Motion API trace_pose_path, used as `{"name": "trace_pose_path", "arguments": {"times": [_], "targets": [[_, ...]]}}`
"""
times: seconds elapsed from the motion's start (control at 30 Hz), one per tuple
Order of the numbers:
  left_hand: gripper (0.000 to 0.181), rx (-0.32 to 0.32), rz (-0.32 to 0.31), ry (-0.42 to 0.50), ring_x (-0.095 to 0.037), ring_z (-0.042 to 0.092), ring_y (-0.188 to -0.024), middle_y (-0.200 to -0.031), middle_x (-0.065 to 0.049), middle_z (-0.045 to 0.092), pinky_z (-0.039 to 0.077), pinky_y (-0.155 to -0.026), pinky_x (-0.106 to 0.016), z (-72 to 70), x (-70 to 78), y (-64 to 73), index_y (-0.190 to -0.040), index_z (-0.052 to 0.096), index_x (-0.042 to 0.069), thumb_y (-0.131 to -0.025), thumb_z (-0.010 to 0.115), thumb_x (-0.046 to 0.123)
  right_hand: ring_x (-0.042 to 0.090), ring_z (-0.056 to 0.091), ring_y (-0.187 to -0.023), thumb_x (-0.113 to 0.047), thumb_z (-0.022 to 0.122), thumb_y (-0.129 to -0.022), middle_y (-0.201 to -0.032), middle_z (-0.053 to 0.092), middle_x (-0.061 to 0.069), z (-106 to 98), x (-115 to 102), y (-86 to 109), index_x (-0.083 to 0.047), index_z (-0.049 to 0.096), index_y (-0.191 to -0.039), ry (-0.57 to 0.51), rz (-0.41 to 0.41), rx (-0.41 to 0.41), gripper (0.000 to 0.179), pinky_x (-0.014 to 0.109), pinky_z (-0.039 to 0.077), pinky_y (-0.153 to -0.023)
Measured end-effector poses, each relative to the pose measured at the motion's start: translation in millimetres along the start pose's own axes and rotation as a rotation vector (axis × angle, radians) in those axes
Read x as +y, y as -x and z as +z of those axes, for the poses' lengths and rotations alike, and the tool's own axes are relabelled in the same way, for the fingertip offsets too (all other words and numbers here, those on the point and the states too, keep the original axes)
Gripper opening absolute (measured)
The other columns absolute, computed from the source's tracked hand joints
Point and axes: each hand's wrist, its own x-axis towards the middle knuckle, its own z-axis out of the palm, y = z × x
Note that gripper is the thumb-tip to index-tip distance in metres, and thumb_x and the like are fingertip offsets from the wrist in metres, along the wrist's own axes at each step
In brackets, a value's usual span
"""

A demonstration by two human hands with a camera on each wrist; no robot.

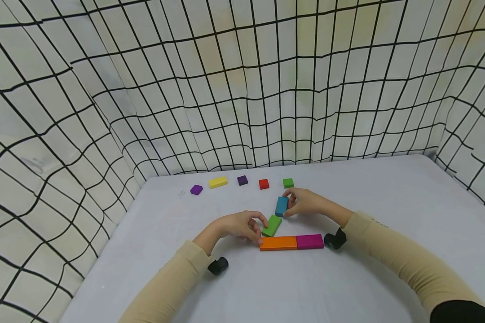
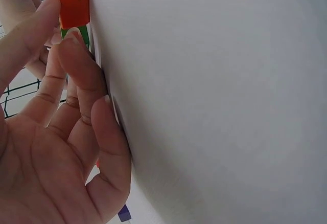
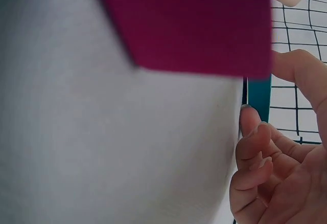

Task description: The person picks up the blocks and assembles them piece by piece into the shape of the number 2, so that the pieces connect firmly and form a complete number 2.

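In the head view, my right hand (image 1: pixel 305 202) pinches a blue block (image 1: pixel 281 206) between thumb and fingers, just beyond a green block (image 1: pixel 271 225). The right wrist view shows the fingers at the side of this blue block (image 3: pixel 259 98). My left hand (image 1: pixel 240 225) has its thumb at the left end of an orange block (image 1: pixel 279 243), with a fingertip at the green block's left edge. Its other fingers bend loosely near the table in the left wrist view. A magenta block (image 1: pixel 310 242) lies end to end with the orange one. The green block stands slanted behind them.
Toward the back of the white table (image 1: pixel 327 287) lie a purple block (image 1: pixel 196 189), a yellow block (image 1: pixel 218 181), a dark purple block (image 1: pixel 242 180), a red block (image 1: pixel 264 184) and another green block (image 1: pixel 288 183). Black-gridded netting (image 1: pixel 226 89) encloses the back and sides.
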Motion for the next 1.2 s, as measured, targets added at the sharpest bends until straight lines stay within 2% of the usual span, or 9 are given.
{"name": "trace_pose_path", "arguments": {"times": [0.2,0.47,0.73,1.2], "targets": [[0.032,-0.002,-0.002,-0.002,-0.013,0.05,-0.07,-0.081,0.0,0.061,0.035,-0.057,-0.02,0.2,-1.7,-1.8,-0.12,0.058,0.01,-0.093,0.075,0.006,0.019,0.054,-0.082,-0.018,0.083,-0.085,-0.09,0.061,0.005,0.2,-2.0,-0.4,0.005,0.053,-0.132,0.008,0.012,-0.005,0.06,0.027,0.047,-0.072],[0.033,0.0,-0.002,0.002,-0.014,0.05,-0.07,-0.081,-0.001,0.062,0.036,-0.058,-0.021,-1.8,-2.6,-2.5,-0.121,0.058,0.009,-0.093,0.075,0.006,0.017,0.052,-0.077,-0.021,0.085,-0.085,-0.084,0.059,0.004,-2.4,-5.2,-1.7,0.004,0.054,-0.129,0.077,0.013,-0.015,0.059,0.026,0.045,-0.069],[0.031,0.005,-0.01,0.007,-0.014,0.05,-0.07,-0.08,-0.001,0.061,0.034,-0.057,-0.021,0.6,-0.2,-0.9,-0.12,0.058,0.01,-0.093,0.074,0.006,0.017,0.052,-0.075,-0.021,0.084,-0.085,-0.082,0.058,0.004,-5.0,-4.3,0.5,0.003,0.054,-0.13,0.078,0.022,-0.039,0.059,0.026,0.043,-0.068],[0.033,-0.004,-0.004,0.006,-0.014,0.051,-0.07,-0.081,-0.001,0.062,0.035,-0.058,-0.021,0.0,-3.5,-3.0,-0.122,0.058,0.009,-0.093,0.074,0.006,0.017,0.051,-0.076,-0.019,0.08,-0.09,-0.084,0.057,0.003,-8.7,0.2,3.3,0.002,0.059,-0.125,0.082,-0.027,-0.05,0.046,0.026,0.042,-0.067]]}}
